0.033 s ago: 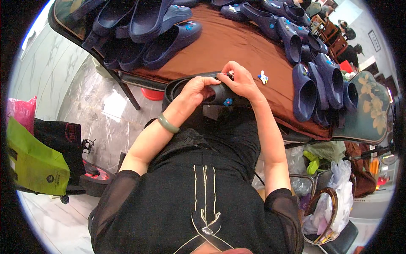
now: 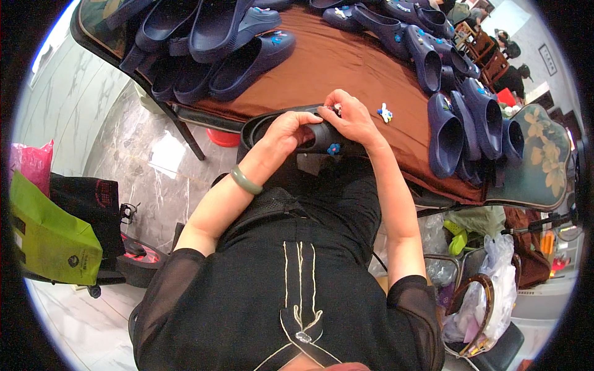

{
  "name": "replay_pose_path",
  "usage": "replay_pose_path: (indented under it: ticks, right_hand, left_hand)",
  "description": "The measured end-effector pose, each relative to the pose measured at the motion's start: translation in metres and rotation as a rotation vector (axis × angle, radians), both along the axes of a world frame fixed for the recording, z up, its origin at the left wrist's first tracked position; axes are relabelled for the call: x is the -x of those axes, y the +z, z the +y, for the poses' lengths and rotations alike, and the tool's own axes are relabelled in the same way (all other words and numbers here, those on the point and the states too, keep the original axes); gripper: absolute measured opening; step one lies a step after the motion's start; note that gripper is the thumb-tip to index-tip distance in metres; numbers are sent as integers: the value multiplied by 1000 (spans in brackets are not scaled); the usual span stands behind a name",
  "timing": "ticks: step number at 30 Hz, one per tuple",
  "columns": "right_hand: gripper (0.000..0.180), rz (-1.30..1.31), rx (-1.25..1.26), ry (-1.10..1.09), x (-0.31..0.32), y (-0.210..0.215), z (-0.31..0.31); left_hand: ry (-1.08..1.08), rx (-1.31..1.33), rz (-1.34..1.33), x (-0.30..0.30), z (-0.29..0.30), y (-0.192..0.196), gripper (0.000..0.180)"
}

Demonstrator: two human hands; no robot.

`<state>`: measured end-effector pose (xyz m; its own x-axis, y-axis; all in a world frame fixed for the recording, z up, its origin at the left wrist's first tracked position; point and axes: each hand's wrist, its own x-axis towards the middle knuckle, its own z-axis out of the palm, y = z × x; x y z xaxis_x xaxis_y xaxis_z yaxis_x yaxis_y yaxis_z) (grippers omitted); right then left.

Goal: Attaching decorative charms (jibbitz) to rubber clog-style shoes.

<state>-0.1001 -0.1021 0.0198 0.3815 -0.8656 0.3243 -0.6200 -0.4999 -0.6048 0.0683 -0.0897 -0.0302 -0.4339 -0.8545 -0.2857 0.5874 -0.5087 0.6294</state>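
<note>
A dark clog [image 2: 318, 142] lies sideways above my lap at the table's front edge, its heel end to the left. A blue flower-shaped shoe charm [image 2: 333, 149] sits on its upper. My left hand [image 2: 289, 131], below a green bangle, grips the clog, fingers reaching into its opening and thumb stretched along the top. On the far side of the upper, my right hand [image 2: 352, 120] pinches a small light-and-dark shoe charm [image 2: 337, 109], mostly covered by the fingers. A white, blue and yellow charm [image 2: 385, 112] rests on the brown cloth just right of that hand.
Stacked navy clogs [image 2: 216, 43] stand at the table's far left, and more navy clogs [image 2: 445, 133] line the right side. Brown cloth [image 2: 334, 68] covers the table. A green bag [image 2: 52, 232] is at left; a chair with plastic bags [image 2: 489, 290] stands at right.
</note>
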Motion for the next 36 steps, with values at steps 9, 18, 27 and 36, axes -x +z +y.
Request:
replay_pose_path:
  ticks: [9,18,27,36]
  right_hand:
    - [23,58,111,51,-1,-5,-1]
    - [18,130,474,-27,-8,-12,7]
    - [19,-72,179,-44,-5,-11,8]
    - [16,-114,294,-34,-3,-12,11]
  left_hand:
    - [11,-19,-1,0,-2,-6,21]
    - [-3,15,33,-1,-7,-15,29]
    - [-27,-20,-1,-1,-6,-10,33]
    - [-74,23,-102,-4,-23,-19,28]
